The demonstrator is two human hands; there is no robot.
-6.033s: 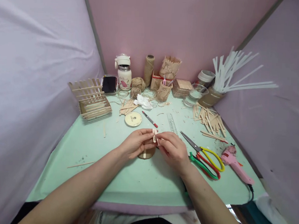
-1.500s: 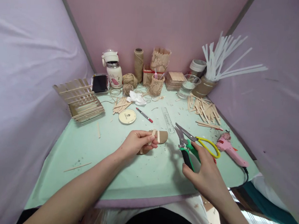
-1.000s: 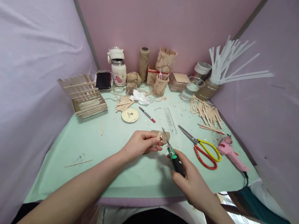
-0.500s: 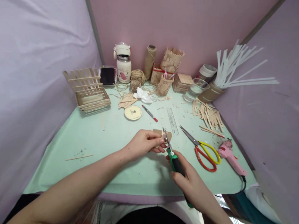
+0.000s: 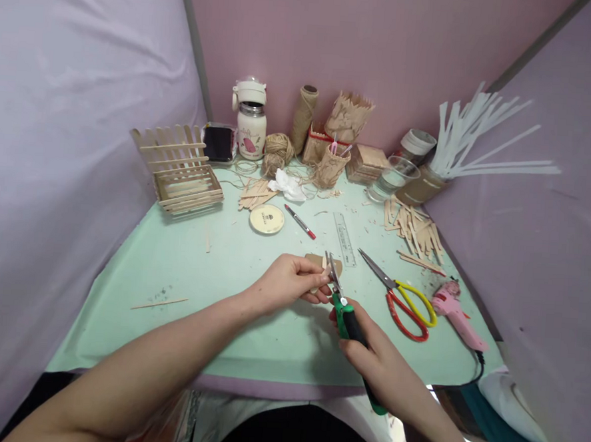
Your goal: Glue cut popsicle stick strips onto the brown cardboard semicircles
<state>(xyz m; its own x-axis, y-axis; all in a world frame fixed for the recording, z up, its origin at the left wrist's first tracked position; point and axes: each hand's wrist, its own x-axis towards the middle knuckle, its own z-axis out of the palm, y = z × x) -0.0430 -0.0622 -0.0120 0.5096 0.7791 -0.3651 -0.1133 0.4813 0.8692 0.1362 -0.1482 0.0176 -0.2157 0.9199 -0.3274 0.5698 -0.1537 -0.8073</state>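
Observation:
My left hand (image 5: 299,280) is closed in a pinch on a small piece of craft stick (image 5: 327,271), mostly hidden by the fingers. In my right hand (image 5: 372,356) are snips (image 5: 348,317) with green and black handles. Their metal jaws stand at the stick piece, near my left fingertips; whether they touch it I cannot tell. Just behind the fingers a brown piece of card (image 5: 316,258) lies on the table, partly covered. Large scissors (image 5: 396,294) with red and yellow handles rest to the right, and a clear ruler (image 5: 344,239) lies beyond the hands.
A pink glue gun (image 5: 458,314) lies at the right edge, its cord hanging down. Loose craft sticks (image 5: 415,229), a cup of water (image 5: 392,180), twine (image 5: 278,148), a bottle (image 5: 251,130) and a stick-built basket (image 5: 190,191) stand around the back. A round lid (image 5: 266,219) and pen (image 5: 300,222) lie mid-table.
The view has shifted slightly, so most things at the back appear a little further right. Both hands keep nearly the same pose around the stick piece and the snips.

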